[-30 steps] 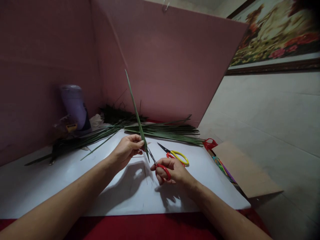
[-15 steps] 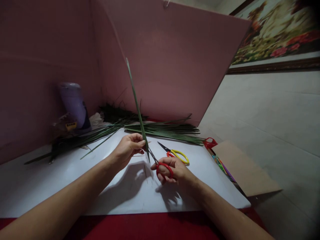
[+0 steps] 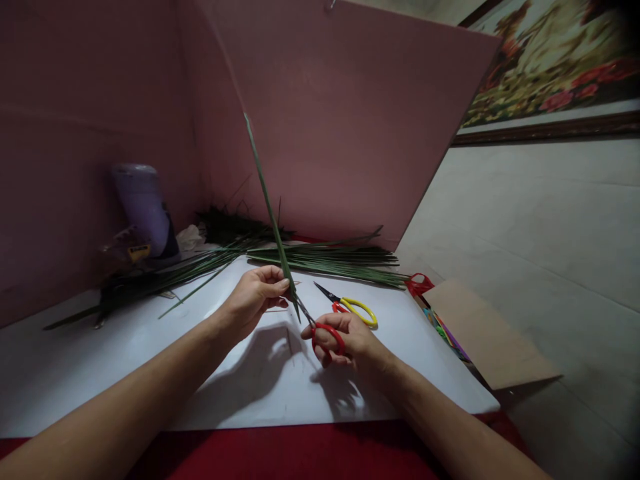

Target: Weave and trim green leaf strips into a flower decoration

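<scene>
Between thumb and fingers, my left hand [image 3: 261,293] pinches a long green leaf strip [image 3: 269,200] near its lower end; the strip stands up, leaning left. My right hand [image 3: 350,343] has its fingers through the handles of red-handled scissors [image 3: 327,339]. Their blades reach up to the leaf strip just below my left fingers; whether they touch it I cannot tell. Behind my right hand, a second pair of scissors with yellow and red handles [image 3: 361,310] lies on the white board [image 3: 240,393].
A bundle of green leaf strips [image 3: 330,260] lies along the board's back edge, with more leaves [image 3: 150,280] at the left. Behind those stands a purple container [image 3: 145,210]. At the right are an open cardboard flap [image 3: 493,333] and coloured items. Pink panels [image 3: 320,120] rise behind.
The leaf strip's tip has shifted slightly left. Both hands and the scissors keep nearly the same place; the whole view has moved a little.
</scene>
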A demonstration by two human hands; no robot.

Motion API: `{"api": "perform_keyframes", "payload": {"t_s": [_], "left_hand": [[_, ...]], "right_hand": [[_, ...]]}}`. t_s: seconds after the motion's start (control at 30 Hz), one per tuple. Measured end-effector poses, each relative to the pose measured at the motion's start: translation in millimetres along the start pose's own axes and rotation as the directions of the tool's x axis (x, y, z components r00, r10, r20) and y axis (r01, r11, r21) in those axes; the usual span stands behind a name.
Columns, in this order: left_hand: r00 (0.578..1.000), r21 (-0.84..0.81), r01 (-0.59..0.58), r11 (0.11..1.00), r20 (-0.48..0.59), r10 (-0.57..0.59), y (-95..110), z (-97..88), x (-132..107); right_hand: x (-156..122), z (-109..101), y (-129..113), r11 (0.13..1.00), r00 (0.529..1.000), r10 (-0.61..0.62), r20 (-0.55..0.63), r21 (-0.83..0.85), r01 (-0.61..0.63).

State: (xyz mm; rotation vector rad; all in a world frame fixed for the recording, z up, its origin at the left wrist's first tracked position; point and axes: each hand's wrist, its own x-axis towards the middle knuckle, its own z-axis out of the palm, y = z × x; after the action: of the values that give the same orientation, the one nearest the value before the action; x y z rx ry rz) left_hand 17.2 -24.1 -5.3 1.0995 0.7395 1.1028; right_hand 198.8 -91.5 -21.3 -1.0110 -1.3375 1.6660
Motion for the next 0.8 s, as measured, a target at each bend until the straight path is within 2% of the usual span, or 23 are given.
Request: {"api": "perform_keyframes", "payload": {"t_s": [0.2,0.43,0.67,0.8], "left_hand": [[0.999,-0.047,0.028,0.998,0.016,-0.028,-5.8,1.5,-0.3],[0.998,-0.086,0.067,0.994,-0.006,-0.068,-6.0,4.5,-1.5],[0.995,-0.101,0.104,0.989,0.013,-0.103,-6.6,4.7,-1.0],[0.993,-0.106,0.116,0.988,0.023,-0.114,-8.8,3.9,-0.6]], "right_hand": [[3.7,-0.4,5.6,0.999,0.999,-0.039,-0.005,-0.016,0.039],[7.7,-3.2,11.8,0.999,0.995,-0.054,-0.084,-0.006,0.053],[7.2,-9.9,13.9,0.988,0.994,-0.078,0.078,0.137,0.067],[7.2,-10.5,16.1,0.991,0.993,-0.064,0.101,0.124,0.052]]}}
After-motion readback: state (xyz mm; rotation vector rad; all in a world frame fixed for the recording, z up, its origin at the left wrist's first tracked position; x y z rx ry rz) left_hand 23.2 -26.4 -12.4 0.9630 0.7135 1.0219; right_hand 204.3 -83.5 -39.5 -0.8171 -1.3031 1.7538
